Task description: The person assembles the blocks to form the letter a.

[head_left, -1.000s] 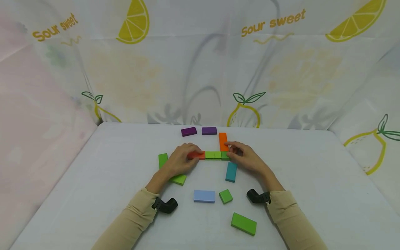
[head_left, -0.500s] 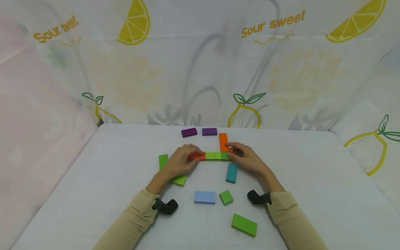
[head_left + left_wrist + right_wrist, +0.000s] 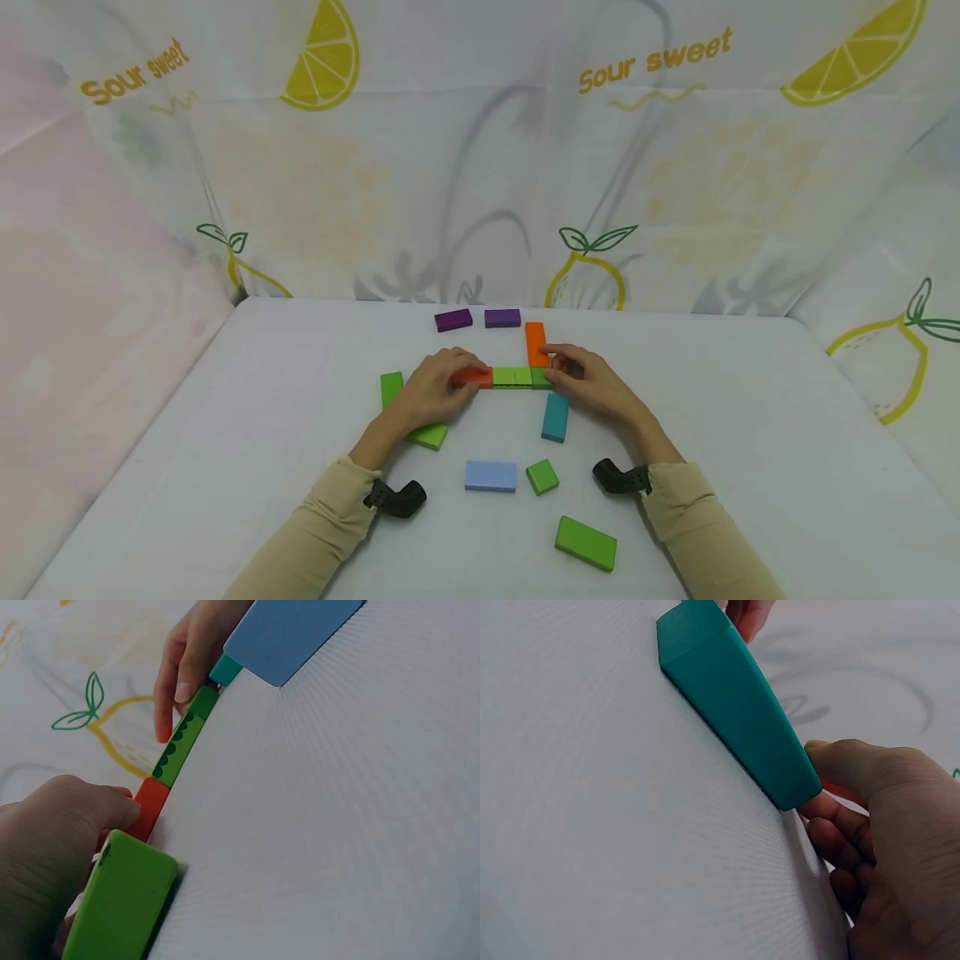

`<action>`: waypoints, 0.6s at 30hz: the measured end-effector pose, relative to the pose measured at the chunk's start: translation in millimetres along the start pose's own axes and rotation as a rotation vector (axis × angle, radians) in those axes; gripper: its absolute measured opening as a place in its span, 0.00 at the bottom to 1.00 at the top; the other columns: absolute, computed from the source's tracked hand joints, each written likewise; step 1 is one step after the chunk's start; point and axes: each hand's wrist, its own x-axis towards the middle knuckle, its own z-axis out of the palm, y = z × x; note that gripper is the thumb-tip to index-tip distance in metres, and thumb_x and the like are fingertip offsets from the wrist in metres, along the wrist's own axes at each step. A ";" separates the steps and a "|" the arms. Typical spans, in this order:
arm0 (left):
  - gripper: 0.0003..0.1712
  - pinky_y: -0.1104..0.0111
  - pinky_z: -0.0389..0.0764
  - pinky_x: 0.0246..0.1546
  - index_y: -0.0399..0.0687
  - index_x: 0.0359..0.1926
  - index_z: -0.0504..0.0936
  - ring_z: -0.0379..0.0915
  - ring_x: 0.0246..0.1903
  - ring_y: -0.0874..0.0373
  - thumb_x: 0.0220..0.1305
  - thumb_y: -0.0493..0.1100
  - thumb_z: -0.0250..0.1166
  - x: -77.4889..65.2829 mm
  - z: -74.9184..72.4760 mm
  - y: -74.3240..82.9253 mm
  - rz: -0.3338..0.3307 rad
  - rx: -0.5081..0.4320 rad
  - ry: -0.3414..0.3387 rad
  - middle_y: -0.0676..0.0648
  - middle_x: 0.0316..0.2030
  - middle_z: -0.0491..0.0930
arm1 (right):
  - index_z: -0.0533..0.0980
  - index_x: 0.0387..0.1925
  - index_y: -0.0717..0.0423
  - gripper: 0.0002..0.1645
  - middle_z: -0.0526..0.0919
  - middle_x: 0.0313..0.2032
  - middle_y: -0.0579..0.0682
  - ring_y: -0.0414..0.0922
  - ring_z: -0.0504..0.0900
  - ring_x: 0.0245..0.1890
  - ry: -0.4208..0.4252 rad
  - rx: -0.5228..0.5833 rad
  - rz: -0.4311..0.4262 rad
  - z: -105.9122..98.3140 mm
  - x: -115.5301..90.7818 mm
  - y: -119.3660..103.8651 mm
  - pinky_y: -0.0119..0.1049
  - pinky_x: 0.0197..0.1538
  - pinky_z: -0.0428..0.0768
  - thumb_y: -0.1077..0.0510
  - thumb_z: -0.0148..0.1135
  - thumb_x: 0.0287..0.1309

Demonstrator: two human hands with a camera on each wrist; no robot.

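Observation:
A short row of wooden blocks lies in mid-table in the head view. My left hand (image 3: 433,387) holds the red block (image 3: 478,378) at its left end, thumb near, fingers over the far side. Beside it sit a light green block (image 3: 512,377) with a scalloped side and a darker green block (image 3: 539,378). My right hand (image 3: 592,382) pinches that darker green block at the right end; its index finger reaches the orange block (image 3: 536,343) standing off behind. A teal block (image 3: 555,418) lies just in front, large in the right wrist view. My hand partly hides the red block.
Two purple blocks (image 3: 502,318) lie near the back edge. Under my left forearm are a green block (image 3: 392,387) and a lime block (image 3: 430,437). A blue block (image 3: 491,476), a small green block (image 3: 542,477) and a larger green block (image 3: 586,543) lie in front.

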 end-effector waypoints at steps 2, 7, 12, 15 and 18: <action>0.12 0.59 0.76 0.48 0.52 0.44 0.82 0.75 0.46 0.54 0.58 0.37 0.63 0.1 0.5 -0.2 0.005 0.005 0.006 0.50 0.45 0.81 | 0.72 0.59 0.53 0.25 0.77 0.38 0.48 0.43 0.72 0.39 0.003 0.003 0.009 0.1 0.1 0.1 0.28 0.44 0.72 0.52 0.60 0.62; 0.12 0.59 0.76 0.49 0.51 0.45 0.82 0.75 0.47 0.53 0.58 0.38 0.64 0.4 1.5 -1.2 0.001 0.007 -0.004 0.50 0.45 0.81 | 0.71 0.59 0.54 0.25 0.77 0.38 0.49 0.43 0.72 0.39 0.007 0.005 -0.003 0.4 -0.6 -0.3 0.28 0.45 0.72 0.53 0.60 0.62; 0.12 0.60 0.76 0.49 0.50 0.45 0.82 0.75 0.47 0.53 0.58 0.39 0.65 0.8 1.5 -1.8 -0.002 0.007 -0.022 0.49 0.45 0.81 | 0.71 0.60 0.59 0.25 0.78 0.39 0.53 0.45 0.72 0.40 -0.001 0.012 -0.001 -1.1 -2.5 -10.1 0.30 0.46 0.71 0.56 0.59 0.62; 0.12 0.59 0.76 0.50 0.49 0.45 0.82 0.75 0.47 0.53 0.59 0.39 0.65 1.0 1.5 -2.1 -0.003 0.008 -0.026 0.49 0.45 0.81 | 0.71 0.60 0.56 0.25 0.77 0.38 0.51 0.44 0.72 0.40 -0.001 0.002 0.001 -0.3 -0.9 -4.2 0.30 0.45 0.71 0.55 0.59 0.62; 0.13 0.59 0.76 0.50 0.49 0.46 0.82 0.75 0.47 0.53 0.59 0.39 0.65 1.3 1.3 -2.3 -0.003 0.006 -0.026 0.49 0.45 0.81 | 0.72 0.59 0.53 0.25 0.77 0.38 0.48 0.43 0.72 0.39 0.000 -0.008 -0.002 0.3 0.7 2.3 0.29 0.45 0.71 0.53 0.59 0.62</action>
